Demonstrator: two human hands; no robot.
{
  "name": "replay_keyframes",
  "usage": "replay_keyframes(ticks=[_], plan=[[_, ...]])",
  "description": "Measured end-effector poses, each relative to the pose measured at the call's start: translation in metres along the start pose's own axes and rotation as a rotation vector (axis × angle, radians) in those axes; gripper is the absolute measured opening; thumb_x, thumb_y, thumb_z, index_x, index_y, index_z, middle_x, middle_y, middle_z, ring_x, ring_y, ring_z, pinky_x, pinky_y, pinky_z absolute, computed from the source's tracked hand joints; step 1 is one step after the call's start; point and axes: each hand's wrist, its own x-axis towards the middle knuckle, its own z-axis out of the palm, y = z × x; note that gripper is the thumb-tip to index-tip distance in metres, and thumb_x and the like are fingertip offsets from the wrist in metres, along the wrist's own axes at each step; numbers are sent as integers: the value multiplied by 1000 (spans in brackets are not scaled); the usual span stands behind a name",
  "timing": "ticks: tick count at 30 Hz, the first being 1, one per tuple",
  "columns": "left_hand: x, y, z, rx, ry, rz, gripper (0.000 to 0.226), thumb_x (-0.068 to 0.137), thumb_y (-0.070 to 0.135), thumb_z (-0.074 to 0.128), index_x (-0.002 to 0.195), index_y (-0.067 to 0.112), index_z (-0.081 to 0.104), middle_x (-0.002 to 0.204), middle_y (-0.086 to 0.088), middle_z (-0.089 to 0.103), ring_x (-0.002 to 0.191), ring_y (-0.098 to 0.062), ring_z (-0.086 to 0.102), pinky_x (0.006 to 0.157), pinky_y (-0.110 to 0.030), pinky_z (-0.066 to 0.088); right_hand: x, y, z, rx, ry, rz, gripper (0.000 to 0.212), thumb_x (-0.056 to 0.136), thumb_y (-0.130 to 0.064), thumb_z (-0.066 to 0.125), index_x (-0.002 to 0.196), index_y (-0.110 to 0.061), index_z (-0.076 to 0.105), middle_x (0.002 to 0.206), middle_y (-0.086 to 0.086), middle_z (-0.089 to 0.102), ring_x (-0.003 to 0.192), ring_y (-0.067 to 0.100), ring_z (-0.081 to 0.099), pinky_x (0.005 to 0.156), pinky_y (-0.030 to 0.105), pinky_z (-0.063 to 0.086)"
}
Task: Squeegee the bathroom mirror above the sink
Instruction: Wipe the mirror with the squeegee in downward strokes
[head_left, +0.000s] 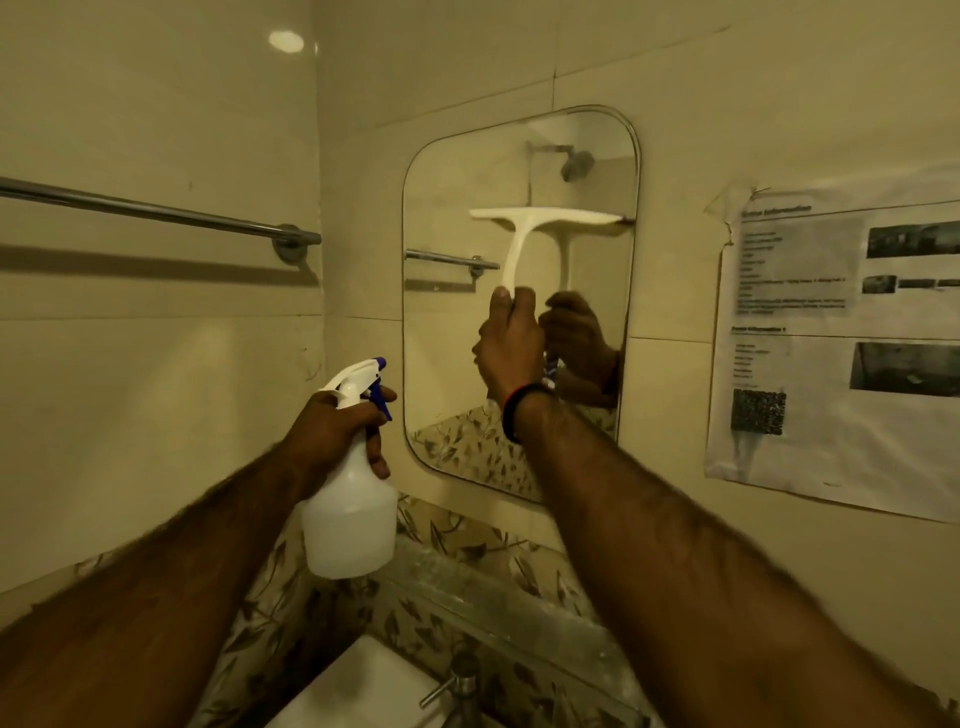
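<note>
My left hand grips the neck of the spray bottle, held beside the mirror's lower left corner; no label shows on it. My right hand grips the handle of the white squeegee, its blade lying across the upper-middle of the mirror. I judge the stroke partly done; the glass below the blade remains. The paper notice taped at right carries print too blurred to read.
</note>
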Motion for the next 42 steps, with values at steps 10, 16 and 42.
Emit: replay_keyframes(ticks=[10, 16, 42], plan=[[31, 15, 18, 22, -38, 63, 27, 89, -3, 49, 112, 4, 61, 52, -20, 51, 43, -33, 56, 54, -41, 56, 59, -31, 5, -10, 39, -81, 31, 103, -39, 31, 115, -14, 44, 77, 3, 58, 77, 30, 65, 69, 53, 57], [41, 10, 22, 4, -46, 52, 27, 89, -3, 50, 113, 4, 61, 57, -23, 53, 41, -32, 54, 53, -43, 55, 76, -37, 10, -40, 62, -139, 35, 103, -37, 32, 121, -10, 45, 75, -4, 53, 75, 22, 62, 70, 49, 58], [43, 0, 25, 70, -33, 49, 29, 87, -1, 50, 114, 6, 60, 52, -21, 53, 44, -34, 56, 56, -41, 57, 38, 13, 26, -31, -49, -28, 35, 103, -37, 31, 121, -11, 45, 96, 16, 64, 81, 30, 65, 72, 49, 58]])
